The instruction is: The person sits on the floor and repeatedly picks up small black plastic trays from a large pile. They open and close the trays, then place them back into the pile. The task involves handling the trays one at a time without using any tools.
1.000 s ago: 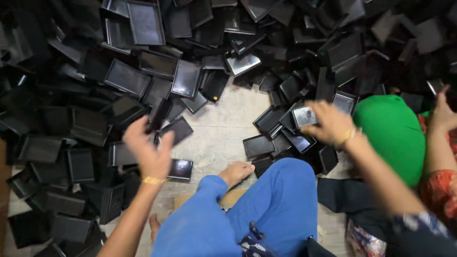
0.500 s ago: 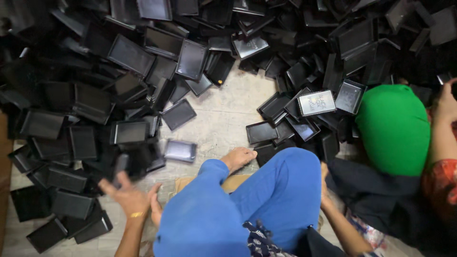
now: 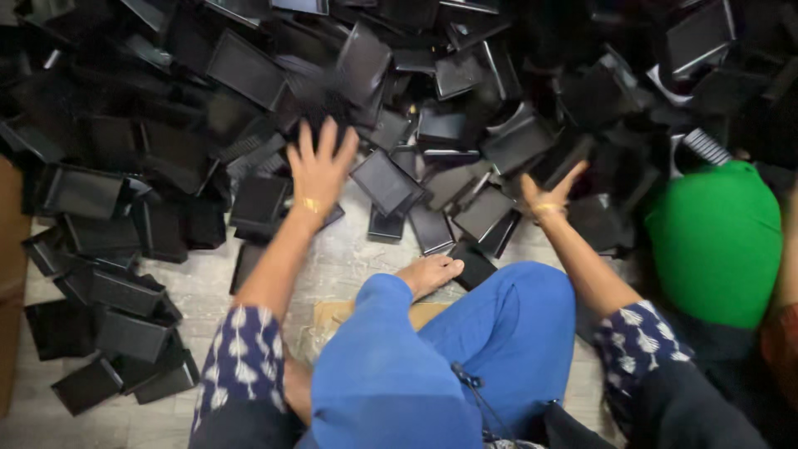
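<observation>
Head view is showing the left hand (image 3: 320, 166) spreading its fingers over the black trays (image 3: 249, 75) heaped on the floor (image 3: 349, 258), while the right hand (image 3: 549, 195) is hovering half-open beside nearer trays.

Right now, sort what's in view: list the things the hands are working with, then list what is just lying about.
In hand:
- left hand, fingers spread, over the black trays
- right hand, open, reaching to the same heap
- heap of black trays on the floor ahead

Lying about:
- green bundle at the right
- stray trays at the left
- brown cardboard piece under the leg
</observation>
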